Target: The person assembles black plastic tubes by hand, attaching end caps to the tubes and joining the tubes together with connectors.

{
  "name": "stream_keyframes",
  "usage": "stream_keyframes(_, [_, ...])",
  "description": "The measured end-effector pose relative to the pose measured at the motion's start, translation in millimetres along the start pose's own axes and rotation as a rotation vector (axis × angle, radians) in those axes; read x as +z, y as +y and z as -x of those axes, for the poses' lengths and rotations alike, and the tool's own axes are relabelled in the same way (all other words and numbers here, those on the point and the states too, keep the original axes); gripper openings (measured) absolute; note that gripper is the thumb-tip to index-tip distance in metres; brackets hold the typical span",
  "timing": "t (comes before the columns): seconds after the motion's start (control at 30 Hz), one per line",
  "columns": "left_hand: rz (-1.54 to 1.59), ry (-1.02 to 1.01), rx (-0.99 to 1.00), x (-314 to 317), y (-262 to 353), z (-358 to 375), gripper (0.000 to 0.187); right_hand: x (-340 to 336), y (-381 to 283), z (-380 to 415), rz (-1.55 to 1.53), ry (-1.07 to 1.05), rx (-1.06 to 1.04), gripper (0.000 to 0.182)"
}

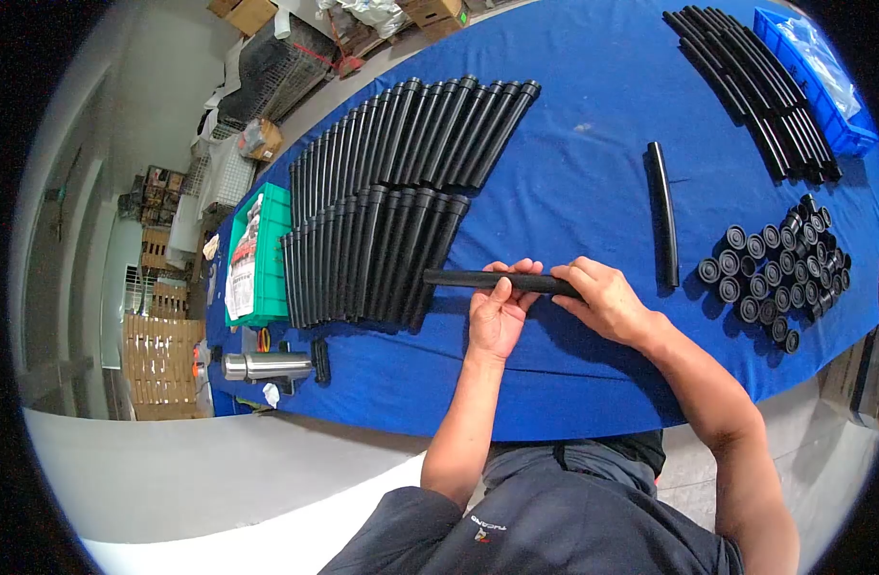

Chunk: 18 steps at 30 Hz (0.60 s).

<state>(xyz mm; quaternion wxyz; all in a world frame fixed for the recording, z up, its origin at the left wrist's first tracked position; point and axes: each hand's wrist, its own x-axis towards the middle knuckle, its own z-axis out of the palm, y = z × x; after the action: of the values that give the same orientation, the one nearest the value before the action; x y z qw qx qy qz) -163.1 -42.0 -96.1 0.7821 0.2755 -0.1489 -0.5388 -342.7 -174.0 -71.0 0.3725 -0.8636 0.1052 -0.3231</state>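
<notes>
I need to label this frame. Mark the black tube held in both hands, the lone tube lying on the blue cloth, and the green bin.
Held black tube point(458, 278): head view, bare left end.
Lone tube point(662, 213): head view, mid-length.
Green bin point(278, 251): head view, right rim.

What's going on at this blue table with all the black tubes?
A person holds one black tube level over the blue table, the left hand under its middle and the right hand gripping its right end. To the left lie two neat rows of tubes. To the right sit a single long tube, a cluster of small black caps, a further bundle of long tubes and a blue bin.
</notes>
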Motion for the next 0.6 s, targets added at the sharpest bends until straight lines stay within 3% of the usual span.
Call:
stream_keyframes(0.13, [0.010,-0.033,0.017,-2.6,-0.9,1.0,0.021,-6.1,-6.0,-1.1,-0.096,-0.064,0.102,0.032])
stream_keyframes(0.6, [-0.025,0.008,0.037,0.9,-1.1,3.5,0.021,-2.0,-4.9,0.1,-0.037,-0.047,0.085,0.032])
